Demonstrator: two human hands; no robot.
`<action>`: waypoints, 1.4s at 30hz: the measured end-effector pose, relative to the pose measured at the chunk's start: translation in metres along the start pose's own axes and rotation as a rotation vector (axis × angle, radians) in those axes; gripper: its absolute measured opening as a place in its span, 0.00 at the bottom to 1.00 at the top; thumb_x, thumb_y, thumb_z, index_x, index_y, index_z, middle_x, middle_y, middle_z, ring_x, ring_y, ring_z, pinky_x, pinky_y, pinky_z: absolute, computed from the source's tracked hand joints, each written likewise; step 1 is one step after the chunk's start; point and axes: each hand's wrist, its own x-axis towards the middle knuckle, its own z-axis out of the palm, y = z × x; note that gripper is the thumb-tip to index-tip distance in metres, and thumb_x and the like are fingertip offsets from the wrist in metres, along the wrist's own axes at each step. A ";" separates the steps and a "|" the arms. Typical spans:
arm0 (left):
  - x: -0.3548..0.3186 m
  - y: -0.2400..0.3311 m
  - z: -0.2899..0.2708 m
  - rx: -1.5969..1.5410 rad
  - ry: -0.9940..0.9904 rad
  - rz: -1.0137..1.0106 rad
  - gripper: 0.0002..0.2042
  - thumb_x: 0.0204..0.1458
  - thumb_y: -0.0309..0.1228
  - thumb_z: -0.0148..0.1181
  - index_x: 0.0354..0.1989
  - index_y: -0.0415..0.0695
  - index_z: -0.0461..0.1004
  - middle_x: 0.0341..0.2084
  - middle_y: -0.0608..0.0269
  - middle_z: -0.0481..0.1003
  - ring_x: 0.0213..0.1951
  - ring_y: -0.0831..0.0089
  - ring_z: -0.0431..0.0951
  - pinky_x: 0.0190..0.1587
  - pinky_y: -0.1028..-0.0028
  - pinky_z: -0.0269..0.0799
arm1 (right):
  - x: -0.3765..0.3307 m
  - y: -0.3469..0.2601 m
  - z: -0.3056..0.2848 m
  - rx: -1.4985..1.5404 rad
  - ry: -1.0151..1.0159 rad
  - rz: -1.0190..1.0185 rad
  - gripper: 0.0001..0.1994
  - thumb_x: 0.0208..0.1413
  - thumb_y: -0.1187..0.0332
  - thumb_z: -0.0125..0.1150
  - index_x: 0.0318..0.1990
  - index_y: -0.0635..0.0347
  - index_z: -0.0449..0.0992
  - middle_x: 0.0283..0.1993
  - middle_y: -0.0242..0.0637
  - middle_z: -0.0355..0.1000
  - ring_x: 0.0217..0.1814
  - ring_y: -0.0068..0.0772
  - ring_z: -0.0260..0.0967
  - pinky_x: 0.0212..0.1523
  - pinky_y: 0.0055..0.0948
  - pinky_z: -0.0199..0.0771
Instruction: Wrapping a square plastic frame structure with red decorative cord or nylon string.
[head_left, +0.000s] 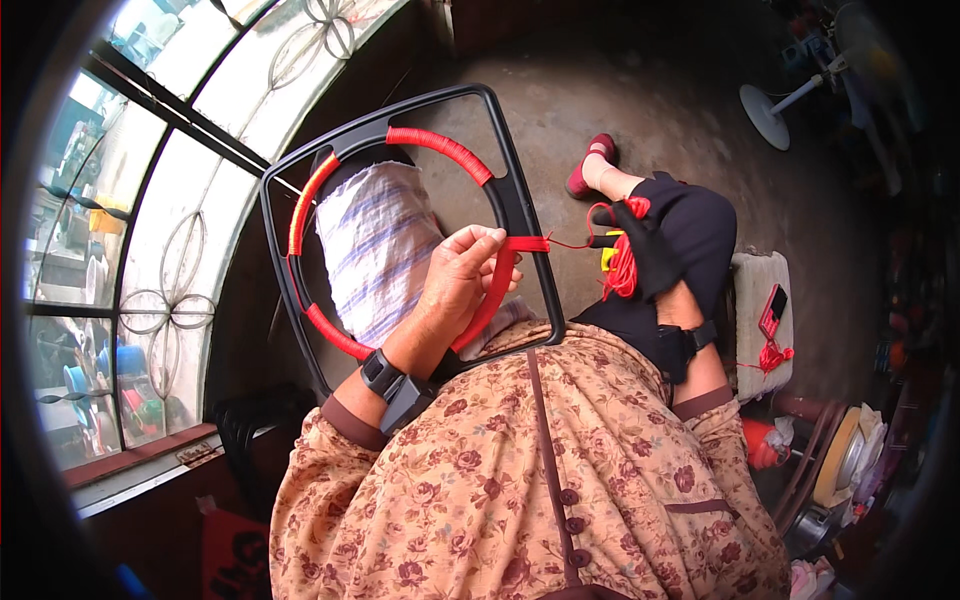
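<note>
A black frame with rounded corners leans across my left leg, an inner ring fixed inside it. Red cord wrapping covers several stretches of that ring, with black showing between them. My left hand pinches the ring's right side, thumb and forefinger at the wrapped red cord. From there a thin red strand runs rightward past the frame's side bar. My right hand, in a black glove, grips a loose bundle of red cord with a small yellow piece beside it. The palm side is hidden.
A striped white cloth covers my left thigh. To the right, a pale stool bears a red phone and a red cord tangle. A barred window stands at left, a white fan base at far right.
</note>
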 end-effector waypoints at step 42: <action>0.014 -0.006 -0.008 -0.042 0.033 0.175 0.04 0.52 0.28 0.50 0.33 0.41 0.66 0.28 0.55 0.76 0.28 0.70 0.79 0.28 0.77 0.77 | 0.020 -0.022 0.042 0.611 -0.506 -0.068 0.12 0.57 0.71 0.52 0.48 0.61 0.66 0.33 0.34 0.71 0.36 0.30 0.73 0.43 0.36 0.74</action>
